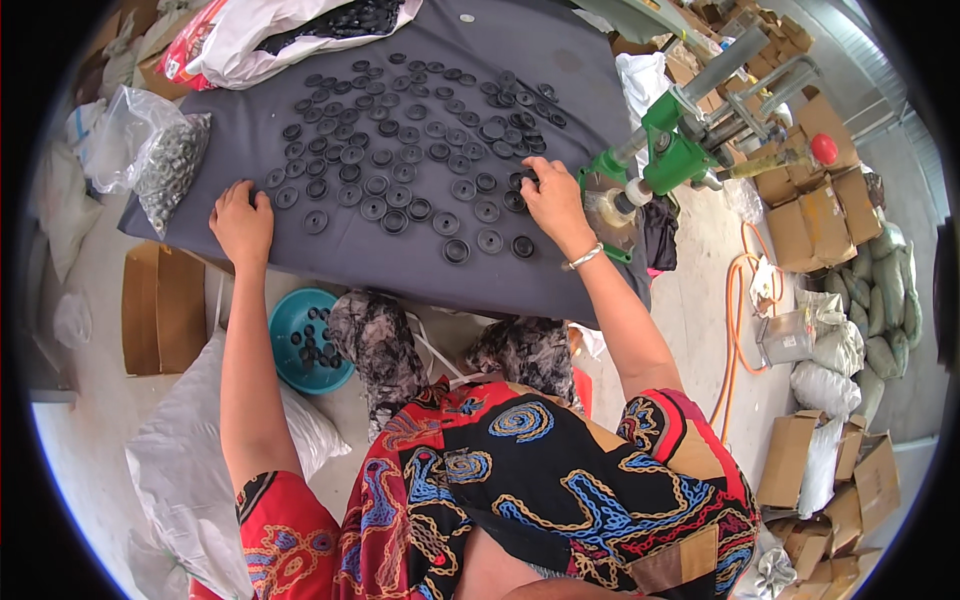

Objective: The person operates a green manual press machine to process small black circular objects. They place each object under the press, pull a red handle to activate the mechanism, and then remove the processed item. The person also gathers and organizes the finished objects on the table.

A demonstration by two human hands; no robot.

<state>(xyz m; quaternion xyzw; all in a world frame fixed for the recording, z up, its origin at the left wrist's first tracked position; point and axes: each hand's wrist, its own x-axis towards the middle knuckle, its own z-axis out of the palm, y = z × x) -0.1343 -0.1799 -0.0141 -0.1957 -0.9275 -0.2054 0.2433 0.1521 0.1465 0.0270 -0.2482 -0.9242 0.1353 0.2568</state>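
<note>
Many black round plastic caps (396, 195) with raised rims and central hubs lie spread over a dark grey cloth-covered table (560, 270). My right hand (556, 208), with a bracelet at the wrist, is at the right edge of the spread. Its thumb and fingers close on a black cap, which they partly cover. At the table's front left edge my left hand (243, 224) rests on the cloth, fingers loosely bent and apart, holding nothing. The nearest caps lie just right of it.
A green hand press (660, 150) with a red-knobbed lever stands right of the table. A clear bag of small metal parts (172, 170) sits at the left, a white sack (260, 45) of black pieces behind. Below are a teal basin (290, 375), a cardboard box (165, 310) and an orange hose (735, 330).
</note>
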